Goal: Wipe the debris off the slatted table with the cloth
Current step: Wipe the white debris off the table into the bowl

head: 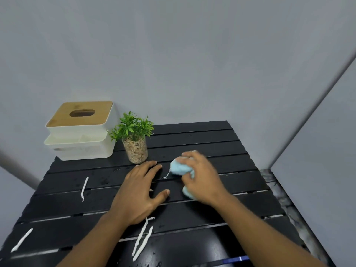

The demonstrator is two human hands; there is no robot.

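Blue cloth [180,168] gripped by right hand [200,176], black slatted table [202,139]

Plant [133,137] right of tissue box [81,132], both on table [202,139]

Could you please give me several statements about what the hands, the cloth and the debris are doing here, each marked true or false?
1. The right hand grips the light blue cloth. True.
2. The left hand holds the potted plant. False: it lies flat on the slatted table, apart from the plant.
3. White debris strips lie on the slats near the camera. True.
4. The tissue box sits at the table's right edge. False: it is at the far left corner.
5. The cloth is spread flat. False: it is bunched.
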